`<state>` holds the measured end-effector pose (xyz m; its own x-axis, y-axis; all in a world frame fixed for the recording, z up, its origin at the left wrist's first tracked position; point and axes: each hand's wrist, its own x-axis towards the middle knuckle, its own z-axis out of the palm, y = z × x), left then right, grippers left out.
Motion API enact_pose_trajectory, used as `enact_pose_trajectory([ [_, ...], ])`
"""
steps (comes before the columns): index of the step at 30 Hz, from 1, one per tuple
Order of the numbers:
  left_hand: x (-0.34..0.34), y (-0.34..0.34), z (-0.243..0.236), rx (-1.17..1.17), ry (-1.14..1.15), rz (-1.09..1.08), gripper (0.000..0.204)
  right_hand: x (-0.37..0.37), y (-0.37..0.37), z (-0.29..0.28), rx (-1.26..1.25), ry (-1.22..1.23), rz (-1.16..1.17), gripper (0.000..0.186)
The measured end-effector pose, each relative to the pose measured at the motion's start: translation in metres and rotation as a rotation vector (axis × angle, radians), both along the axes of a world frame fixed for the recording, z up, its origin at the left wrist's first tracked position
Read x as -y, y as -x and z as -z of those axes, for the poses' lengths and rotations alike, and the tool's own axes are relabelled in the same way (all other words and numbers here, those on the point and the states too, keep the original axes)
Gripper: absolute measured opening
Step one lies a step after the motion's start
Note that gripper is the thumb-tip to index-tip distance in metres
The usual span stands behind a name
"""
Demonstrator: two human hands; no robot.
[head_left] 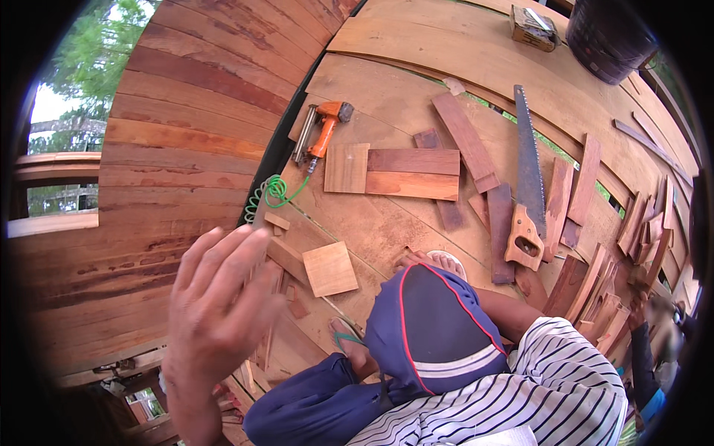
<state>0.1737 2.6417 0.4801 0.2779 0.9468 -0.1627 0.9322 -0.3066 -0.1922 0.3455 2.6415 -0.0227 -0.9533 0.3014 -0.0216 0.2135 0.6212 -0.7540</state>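
Observation:
My left hand is raised at the left, its fingers stretched out and slightly blurred, with nothing in it. Below and beyond it lie a square wooden piece and a few small offcuts. My right forearm passes behind my bent knee in blue trousers. What look like its fingers show just past the knee, beside my foot; most of that hand is hidden. Farther off, an orange nail gun with a coiled green air hose rests on the boards, near two reddish boards laid edge to edge with a lighter piece.
A handsaw lies at the right among loose wooden strips. Several offcuts are heaped farther right, near another person. A plank wall rises at the left. A dark bucket and a box stand at the back.

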Motion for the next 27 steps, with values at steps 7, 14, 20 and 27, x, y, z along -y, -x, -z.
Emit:
enact_pose_trajectory([
  [7, 0.062, 0.025, 0.014, 0.201, 0.079, -0.231, 0.030, -0.010, -0.011, -0.054, -0.047, -0.010, 0.022, 0.066],
  [14, 0.146, 0.013, 0.107, 0.236, 0.108, -0.635, 0.033, -0.008, -0.012, -0.045, -0.134, -0.040, 0.094, 0.048],
  [20, 0.155, 0.017, 0.121, 0.130, 0.087, -0.811, 0.037, 0.000, -0.006, -0.037, -0.038, -0.087, 0.113, 0.038],
  [27, 0.186, 0.024, 0.123, 0.245, -0.063, -0.823, 0.039, 0.002, -0.002, -0.034, -0.004, -0.131, 0.071, 0.037],
])
